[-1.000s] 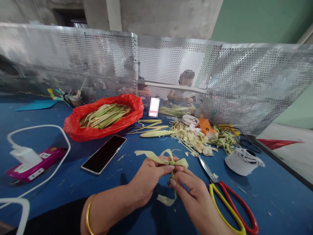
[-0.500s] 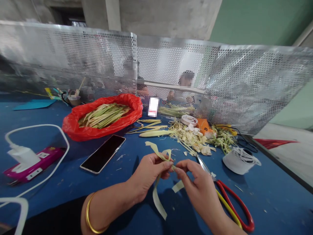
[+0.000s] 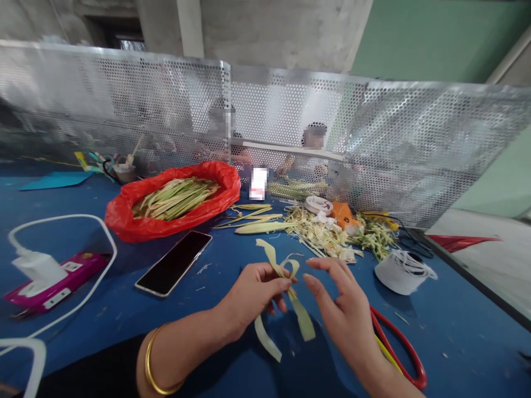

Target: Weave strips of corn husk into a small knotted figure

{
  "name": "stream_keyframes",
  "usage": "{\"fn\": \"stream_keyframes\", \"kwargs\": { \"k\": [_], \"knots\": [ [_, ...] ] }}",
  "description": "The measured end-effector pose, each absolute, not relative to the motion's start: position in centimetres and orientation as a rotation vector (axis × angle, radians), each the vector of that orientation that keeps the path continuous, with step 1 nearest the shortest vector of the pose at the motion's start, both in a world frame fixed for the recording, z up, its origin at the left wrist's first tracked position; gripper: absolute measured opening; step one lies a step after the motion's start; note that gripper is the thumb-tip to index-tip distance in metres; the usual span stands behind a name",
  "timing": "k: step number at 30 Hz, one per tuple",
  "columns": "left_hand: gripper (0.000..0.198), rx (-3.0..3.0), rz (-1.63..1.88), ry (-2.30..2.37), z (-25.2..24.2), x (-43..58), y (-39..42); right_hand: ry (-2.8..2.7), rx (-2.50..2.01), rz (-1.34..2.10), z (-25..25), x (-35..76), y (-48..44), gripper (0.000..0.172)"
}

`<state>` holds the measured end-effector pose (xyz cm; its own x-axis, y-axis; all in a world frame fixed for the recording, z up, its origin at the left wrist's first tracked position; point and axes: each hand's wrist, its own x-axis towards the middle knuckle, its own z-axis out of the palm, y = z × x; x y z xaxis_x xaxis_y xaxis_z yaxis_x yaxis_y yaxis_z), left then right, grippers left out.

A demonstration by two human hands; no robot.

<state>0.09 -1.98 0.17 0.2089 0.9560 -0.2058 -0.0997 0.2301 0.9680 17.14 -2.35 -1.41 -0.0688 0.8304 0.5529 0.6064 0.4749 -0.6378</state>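
Pinched between the thumb and fingers of my left hand are pale green leaf strips, looped at the top with flat ends hanging below. My right hand is just to their right, thumb and forefinger apart, with nothing between them. Under my right forearm lie scissors with red and yellow handles, their blades hidden by the hand. Beyond my hands, several long pale leaf strips rest on the blue table beside a heap of leaf scraps.
A red plastic bag of leaf strips stands at the back left, a phone in front of it. A magenta power strip with a white cable is at left. A white string roll sits right; perforated metal sheeting runs behind.
My right hand has let go of the strips and moved slightly right, its fingers spreading. The strip end near it now hangs below my left hand, which still grips the bundle.
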Motion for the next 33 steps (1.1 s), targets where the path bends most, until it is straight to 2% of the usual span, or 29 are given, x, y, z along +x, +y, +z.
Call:
{"fn": "stream_keyframes", "kwargs": {
  "k": [3,7,9,13,17,22,25,28,33],
  "knots": [
    [0.032,1.218,0.785,1.076,0.0,0.2,-2.3,-1.904,-1.151,0.359,-1.2,17.0,-2.1,0.019],
    [0.026,1.472,0.55,1.078,-1.3,0.3,-3.0,-1.928,-1.052,0.844,-1.3,16.1,-2.3,0.016],
    [0.025,1.519,0.464,1.094,-2.0,0.4,-3.2,-1.794,-1.049,0.946,-1.4,15.9,-2.4,0.013],
    [0.034,1.446,0.41,1.162,-2.2,0.4,-2.9,-1.713,-1.018,0.604,-1.1,16.1,-3.2,0.012],
    [0.041,1.139,0.587,1.126,-1.2,0.4,-2.2,-1.982,-0.893,0.197,-0.8,16.1,-4.4,0.013],
    [0.042,0.921,0.806,1.092,-0.6,0.0,-1.5,-2.362,-0.643,-0.362,-1.2,15.3,-4.9,0.03],
    [0.046,0.885,0.906,1.112,-0.6,-0.4,-1.2,-2.437,-0.682,-0.428,-1.6,15.1,-4.5,0.035],
    [0.046,0.816,0.979,1.106,-0.3,-0.6,-1.1,-2.471,-0.718,-0.423,-2.0,15.2,-4.3,0.033],
    [0.034,0.53,0.983,1.009,0.5,-0.5,-0.9,-2.422,-0.781,-0.34,-2.9,15.1,-3.8,0.037]
  ]
}}
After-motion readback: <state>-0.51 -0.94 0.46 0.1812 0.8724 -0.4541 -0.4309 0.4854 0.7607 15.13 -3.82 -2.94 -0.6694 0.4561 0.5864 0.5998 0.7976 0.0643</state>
